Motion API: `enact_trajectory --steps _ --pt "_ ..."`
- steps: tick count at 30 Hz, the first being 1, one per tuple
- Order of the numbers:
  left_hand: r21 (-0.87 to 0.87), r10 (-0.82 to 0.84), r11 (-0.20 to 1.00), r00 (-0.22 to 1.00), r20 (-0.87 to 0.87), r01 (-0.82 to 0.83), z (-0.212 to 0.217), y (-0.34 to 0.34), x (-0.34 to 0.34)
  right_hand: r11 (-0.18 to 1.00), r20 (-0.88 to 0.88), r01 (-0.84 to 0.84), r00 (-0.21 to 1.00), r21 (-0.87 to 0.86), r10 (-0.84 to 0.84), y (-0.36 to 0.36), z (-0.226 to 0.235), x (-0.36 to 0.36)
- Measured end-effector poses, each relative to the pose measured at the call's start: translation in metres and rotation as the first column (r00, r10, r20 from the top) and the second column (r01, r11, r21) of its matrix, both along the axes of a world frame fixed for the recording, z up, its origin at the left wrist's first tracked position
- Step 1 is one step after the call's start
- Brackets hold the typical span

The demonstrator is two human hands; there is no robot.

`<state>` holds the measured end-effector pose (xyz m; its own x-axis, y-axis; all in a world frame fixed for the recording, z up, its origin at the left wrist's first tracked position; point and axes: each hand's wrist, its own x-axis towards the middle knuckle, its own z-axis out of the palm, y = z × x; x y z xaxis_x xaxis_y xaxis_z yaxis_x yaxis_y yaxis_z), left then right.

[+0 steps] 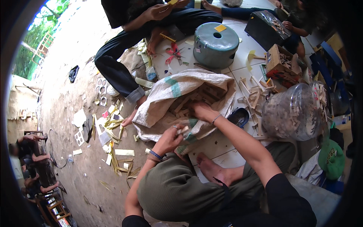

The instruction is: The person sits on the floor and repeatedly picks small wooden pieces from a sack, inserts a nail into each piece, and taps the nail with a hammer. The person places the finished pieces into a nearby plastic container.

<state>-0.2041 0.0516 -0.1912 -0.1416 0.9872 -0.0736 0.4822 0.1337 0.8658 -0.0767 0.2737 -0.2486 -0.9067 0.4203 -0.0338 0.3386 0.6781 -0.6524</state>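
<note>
A white woven sack (166,94) lies open on the floor in front of me, full of small wooden pieces (191,100). My right hand (202,110) reaches into the sack's mouth, resting on the wooden pieces. My left hand (170,138) is closed around a few small pale wooden sticks (183,130) just outside the sack's near edge. I sit with knees bent, my bare foot (211,170) on the white tiles.
An upturned green bucket (215,43) stands behind the sack. A big clear jar (293,111) of wood bits sits at the right, beside a cardboard box (281,62). One person (128,41) sits across from me, another person's hand (289,24) is over a black box. Strips and scraps litter the dirt at left.
</note>
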Motion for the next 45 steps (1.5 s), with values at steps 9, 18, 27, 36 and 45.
enact_trajectory --steps 9,18,27,36,45 --pt "-0.023 0.083 0.997 0.964 0.252 -0.080 0.009 -0.002 0.016 0.983 0.102 0.153 0.981 0.099 -0.163 -0.004 0.006 0.007" --pt "0.062 0.116 0.987 0.917 0.381 -0.151 0.092 0.014 0.006 0.597 -0.121 0.182 0.894 -0.781 -0.431 -0.026 0.119 0.090" --pt "0.035 0.125 0.992 0.988 -0.086 -0.123 0.309 -0.003 0.050 0.123 -0.288 -0.268 0.759 -0.956 -0.583 -0.087 0.200 0.196" --pt "0.062 0.089 0.994 0.996 0.004 -0.089 0.215 0.000 0.224 0.544 -0.156 0.159 0.859 -0.824 -0.487 -0.086 0.151 0.268" --pt "-0.378 0.832 0.550 0.528 0.171 -0.744 -0.086 0.035 0.284 0.828 0.291 0.505 0.852 -0.241 -0.435 -0.060 -0.008 0.275"
